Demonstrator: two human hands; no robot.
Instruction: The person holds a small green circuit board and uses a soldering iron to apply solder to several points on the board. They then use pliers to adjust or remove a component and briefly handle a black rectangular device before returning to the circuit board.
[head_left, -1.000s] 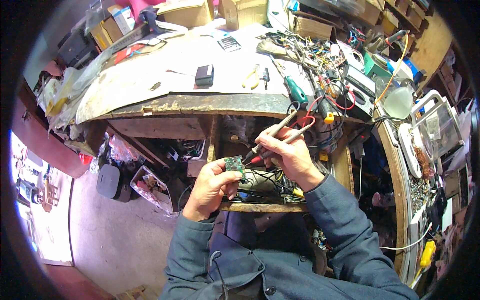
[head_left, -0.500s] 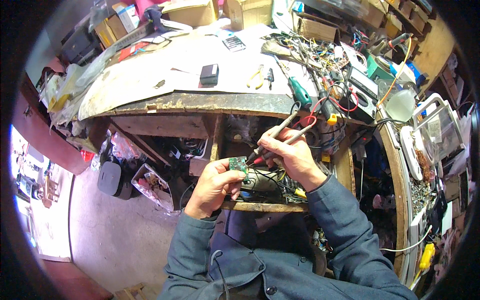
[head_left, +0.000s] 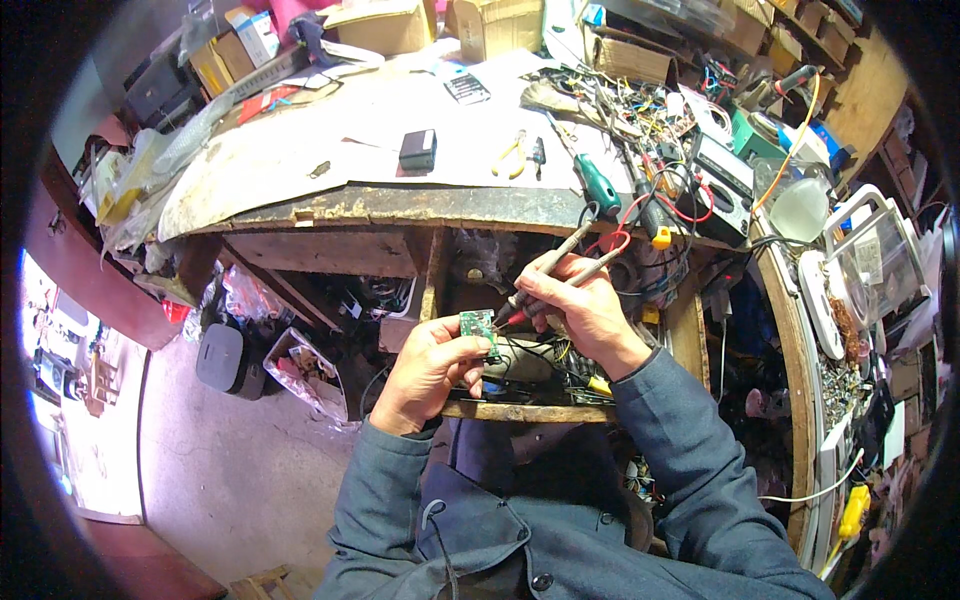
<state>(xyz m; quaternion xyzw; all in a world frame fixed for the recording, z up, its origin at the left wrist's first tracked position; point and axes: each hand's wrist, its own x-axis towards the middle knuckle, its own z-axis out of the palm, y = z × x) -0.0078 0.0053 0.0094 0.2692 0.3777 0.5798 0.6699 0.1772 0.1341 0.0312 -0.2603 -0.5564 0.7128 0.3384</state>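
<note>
The board (head_left: pixel 478 322) in my left grip (head_left: pixel 423 368) has a slightly glossy face flecked with bright, metallic-looking spots. My right grip (head_left: pixel 578 303) is on probes (head_left: pixel 564 248) of smooth, matt plastic. My sleeves (head_left: pixel 690 450) are matt cloth. The tabletop (head_left: pixel 400 207) shows rough, worn wood along its edge, under a smooth, paper-like sheet (head_left: pixel 270 155). The screwdriver (head_left: pixel 597 185) has a glossy plastic handle; the boxes (head_left: pixel 498 28) are matt cardboard, the bags (head_left: pixel 190 145) thin, crinkled, shiny plastic. The floor (head_left: pixel 220 480) looks matt.

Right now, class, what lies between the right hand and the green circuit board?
In the head view: a dark probe end and a red probe end, pointing from the right hand toward the circuit board.
</note>
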